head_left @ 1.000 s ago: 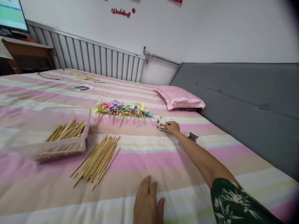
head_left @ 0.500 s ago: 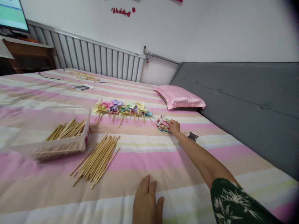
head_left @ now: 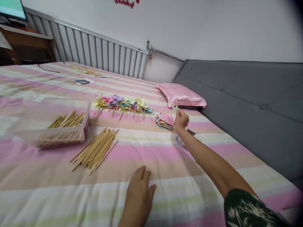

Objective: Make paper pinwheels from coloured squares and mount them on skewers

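Right hand (head_left: 181,120) pinches pale paper (head_left: 175,107); left hand (head_left: 138,192) lies loose. Eleven o'clock's pastel paper pinwheels (head_left: 116,99) seem done; tan wooden sticks (head_left: 97,151) remain.

One paper stack (head_left: 165,122), one box (head_left: 86,126), one stick pile (head_left: 96,151) — one pink pillow (head_left: 182,94), one monitor (head_left: 12,10).

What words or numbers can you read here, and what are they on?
"Wedding": red letters on the white wall, their tops partly cut off by the picture's edge.
Screen: only its lower part shows, with no writing clear enough to read.
Small card on the bed: too small and blurred to tell if it has words.
Paper pile: no words or numbers that I can make out.
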Demonstrator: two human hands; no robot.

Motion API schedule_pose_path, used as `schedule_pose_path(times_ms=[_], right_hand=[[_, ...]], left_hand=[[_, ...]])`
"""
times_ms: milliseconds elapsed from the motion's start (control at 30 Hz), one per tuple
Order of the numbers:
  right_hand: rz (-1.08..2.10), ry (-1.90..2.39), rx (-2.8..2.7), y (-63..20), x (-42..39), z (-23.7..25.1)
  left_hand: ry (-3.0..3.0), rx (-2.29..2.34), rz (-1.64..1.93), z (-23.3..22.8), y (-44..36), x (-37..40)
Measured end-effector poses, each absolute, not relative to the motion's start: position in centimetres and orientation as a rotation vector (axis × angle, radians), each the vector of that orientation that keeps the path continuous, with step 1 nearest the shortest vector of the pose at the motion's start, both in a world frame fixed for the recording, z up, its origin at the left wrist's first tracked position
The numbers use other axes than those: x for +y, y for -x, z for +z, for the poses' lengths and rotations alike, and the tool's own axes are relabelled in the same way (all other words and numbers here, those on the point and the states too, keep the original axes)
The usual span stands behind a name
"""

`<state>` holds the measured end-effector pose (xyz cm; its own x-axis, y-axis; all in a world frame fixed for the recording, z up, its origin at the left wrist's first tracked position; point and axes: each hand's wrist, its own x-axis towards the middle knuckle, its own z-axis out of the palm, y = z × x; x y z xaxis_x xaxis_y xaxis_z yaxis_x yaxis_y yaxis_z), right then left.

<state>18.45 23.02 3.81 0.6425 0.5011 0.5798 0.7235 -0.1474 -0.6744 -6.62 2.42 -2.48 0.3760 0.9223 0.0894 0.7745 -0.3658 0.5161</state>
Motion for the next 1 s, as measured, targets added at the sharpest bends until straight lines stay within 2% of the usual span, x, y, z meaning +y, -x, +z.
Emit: schedule_pose_path(times_ms=[233,500,700,833,1000], right_hand=[[-0.272,1.446,-1.494,-16.5,10.7,2.1],[0.036,1.509,-1.866,-12.2,-0.5,-3.5],[0.06,1.412,-1.658,-12.4,-1.5,-3.5],[0.146,1.524,-1.439,-14.5,0.6,-3.1],[0.265,1.548,-1.782,-15.0,1.9,-3.3]], left_hand=[[-2.294,1.478,0.517,-1.2,6.3,1.7],[-2.423,1.597,0.595,-0.6,6.7,1.3],[-2.412,1.741,0.823,-1.4,6.2,1.5],[-2.493,1.722,0.991,-1.4,4.7,2.0],[-2.741,1.444,0.864,-1.5,1.5,2.7]])
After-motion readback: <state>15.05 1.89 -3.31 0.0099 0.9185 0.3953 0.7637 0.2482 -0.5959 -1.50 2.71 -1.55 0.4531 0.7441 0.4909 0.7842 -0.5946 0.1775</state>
